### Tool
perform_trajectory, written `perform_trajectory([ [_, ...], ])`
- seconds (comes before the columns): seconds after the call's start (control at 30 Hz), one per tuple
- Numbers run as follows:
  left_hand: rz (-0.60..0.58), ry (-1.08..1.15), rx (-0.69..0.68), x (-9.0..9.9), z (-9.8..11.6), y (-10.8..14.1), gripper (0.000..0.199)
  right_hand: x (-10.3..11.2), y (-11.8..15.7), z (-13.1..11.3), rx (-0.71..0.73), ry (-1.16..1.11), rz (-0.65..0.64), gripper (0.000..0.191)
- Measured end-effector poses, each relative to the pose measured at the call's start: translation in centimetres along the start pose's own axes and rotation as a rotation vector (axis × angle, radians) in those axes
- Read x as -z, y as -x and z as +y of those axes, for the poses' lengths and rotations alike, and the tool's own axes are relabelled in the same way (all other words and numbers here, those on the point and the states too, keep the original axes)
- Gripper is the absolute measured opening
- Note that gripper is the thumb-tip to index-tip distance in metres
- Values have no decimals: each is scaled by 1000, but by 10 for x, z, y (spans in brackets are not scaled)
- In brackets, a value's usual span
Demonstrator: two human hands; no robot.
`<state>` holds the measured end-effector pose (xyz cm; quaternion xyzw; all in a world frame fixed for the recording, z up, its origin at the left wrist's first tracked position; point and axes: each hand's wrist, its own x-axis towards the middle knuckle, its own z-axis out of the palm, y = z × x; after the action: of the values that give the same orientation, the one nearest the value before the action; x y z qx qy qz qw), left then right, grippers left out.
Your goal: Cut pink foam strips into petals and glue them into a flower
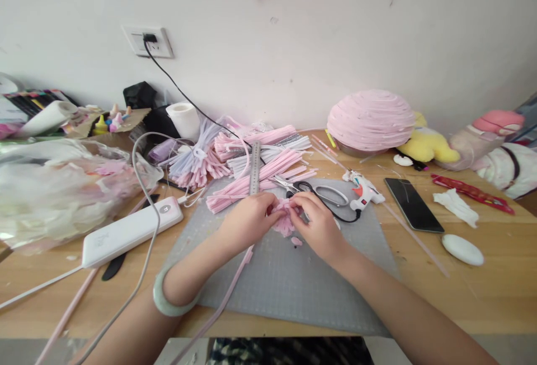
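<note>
1. pink frilly piece point(284, 225), one, is at the middle of the scene, held just above or on the grey cutting mat point(293, 292); which of these i cannot tell.
2. two hands work on it: the left hand point(257, 214) pinches its left side between thumb and fingers, and the right hand point(316, 224) pinches its upper right side, both grips narrow and close together.
3. one pale green bangle point(159, 296) circles the left wrist.
4. one small pink scrap point(296, 241) lies on the mat just below the piece, near the right hand.
5. one long pink strip point(229, 294) runs from near the left hand down past the near edge of the counter point(482, 298).
6. beyond the hands are one pair of scissors point(290, 187), one ruler point(254, 166) lying across pink fuzzy stems point(272, 170), too many and too overlapped to count.
7. to the right are one white glue gun point(366, 194), one dark phone point(413, 205), one crumpled white tissue point(456, 207), one white oval object point(462, 249) and one red patterned strip point(474, 192).
8. behind them stands one pink, banded dome point(371, 118), with one yellow plush toy point(430, 146) beside it.
9. to the left are one white power bank point(132, 230), one large plastic bag point(62, 191) and, farther back, one upright white roll point(183, 121).
10. one black plug point(150, 37) sits in one wall outlet point(163, 43).
</note>
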<state>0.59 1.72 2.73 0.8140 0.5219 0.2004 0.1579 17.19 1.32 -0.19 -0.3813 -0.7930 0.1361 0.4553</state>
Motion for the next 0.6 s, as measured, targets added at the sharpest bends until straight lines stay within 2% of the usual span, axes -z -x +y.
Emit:
perform_trajectory([
  [0.27,32,81,15,-2,0,-3,24,-2,0,2,-11,27,45,12],
  [0.4,80,-61,77,-2,2,-1,36,0,-2,5,-65,25,99,11],
  [0.5,5,-158,96,-3,5,1,45,2,-4,6,-93,14,105,10],
  [0.6,-39,-151,106,-4,7,2,46,2,-4,5,-95,10,97,11],
])
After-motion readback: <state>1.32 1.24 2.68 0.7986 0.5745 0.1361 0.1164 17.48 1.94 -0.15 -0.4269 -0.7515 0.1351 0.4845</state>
